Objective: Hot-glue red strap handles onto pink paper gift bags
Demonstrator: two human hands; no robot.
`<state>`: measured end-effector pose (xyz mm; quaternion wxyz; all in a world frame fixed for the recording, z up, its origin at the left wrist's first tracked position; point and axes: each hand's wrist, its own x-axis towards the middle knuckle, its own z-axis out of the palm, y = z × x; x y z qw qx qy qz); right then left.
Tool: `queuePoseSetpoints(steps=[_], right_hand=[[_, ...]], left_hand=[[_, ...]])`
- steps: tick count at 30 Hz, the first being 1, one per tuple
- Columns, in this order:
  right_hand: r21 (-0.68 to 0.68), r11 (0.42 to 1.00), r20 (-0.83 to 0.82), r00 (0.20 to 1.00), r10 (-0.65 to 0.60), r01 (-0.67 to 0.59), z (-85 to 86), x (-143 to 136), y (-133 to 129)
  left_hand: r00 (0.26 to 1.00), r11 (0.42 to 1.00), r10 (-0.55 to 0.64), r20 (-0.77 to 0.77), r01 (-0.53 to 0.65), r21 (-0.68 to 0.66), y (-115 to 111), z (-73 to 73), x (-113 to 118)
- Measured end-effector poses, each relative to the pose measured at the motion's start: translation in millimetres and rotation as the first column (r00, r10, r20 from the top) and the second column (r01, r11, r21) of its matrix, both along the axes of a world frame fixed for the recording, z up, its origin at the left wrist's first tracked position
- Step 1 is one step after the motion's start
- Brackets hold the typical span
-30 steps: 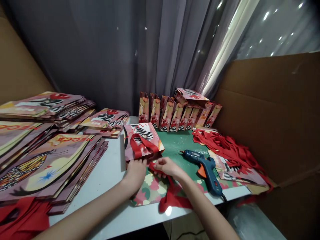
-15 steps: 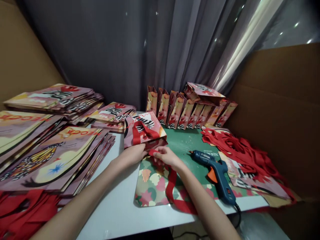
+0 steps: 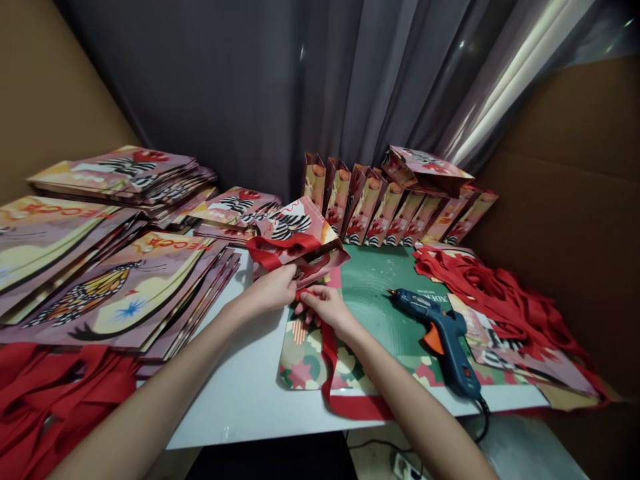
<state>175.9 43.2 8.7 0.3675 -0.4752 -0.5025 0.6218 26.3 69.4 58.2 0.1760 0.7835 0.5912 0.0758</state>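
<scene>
In front of me a patterned paper gift bag point(image 3: 327, 233) lies tilted, its opening toward me, with a red ribbon handle looped over its upper side. My left hand point(image 3: 277, 288) is closed at the lower edge of the opening; its fingertips are partly hidden by the bag. Just beside it, my right hand point(image 3: 326, 308) pinches the end of a loose red ribbon point(image 3: 329, 373), close to the bag's mouth. The rest of that ribbon hangs down over the mat and passes under my right forearm.
A blue glue gun point(image 3: 443, 340) lies on the green cutting mat point(image 3: 370, 280). Several bags point(image 3: 367, 207) stand in a row behind it. Red ribbons point(image 3: 505, 300) are heaped at the right, more ribbons point(image 3: 55, 393) at the lower left. Flat bags point(image 3: 135, 293) are stacked left. Cardboard walls flank the table.
The bag has turned and tilted up, showing more of its opening. My left hand has shifted along its edge, and my right hand with the ribbon stays close beside it. The view has shifted slightly.
</scene>
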Motion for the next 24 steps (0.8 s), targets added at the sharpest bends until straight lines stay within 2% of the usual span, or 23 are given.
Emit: queuePoseSetpoints(steps=[4,9,17,24], right_hand=[[0.047,0.997,0.0,0.998,0.06,-0.06,0.9,2.6,-2.4],[0.032,0.999,0.009,1.0,0.018,-0.019,0.1,4.3,-1.4],[0.107,0.992,0.037,0.997,0.064,-0.067,-2.4,7.8,-1.0],[0.102,0.995,0.022,1.0,-0.017,0.014,-3.7,6.6,1.4]], left_hand=[[1.0,1.0,0.012,0.023,-0.012,0.007,-2.6,4.3,1.1],[0.999,1.0,0.012,0.048,-0.013,0.011,-1.3,2.7,-1.2],[0.998,1.0,-0.007,0.069,0.006,0.007,-1.4,3.0,-1.9],[0.998,1.0,-0.006,0.056,0.005,0.022,-2.5,0.2,-1.6]])
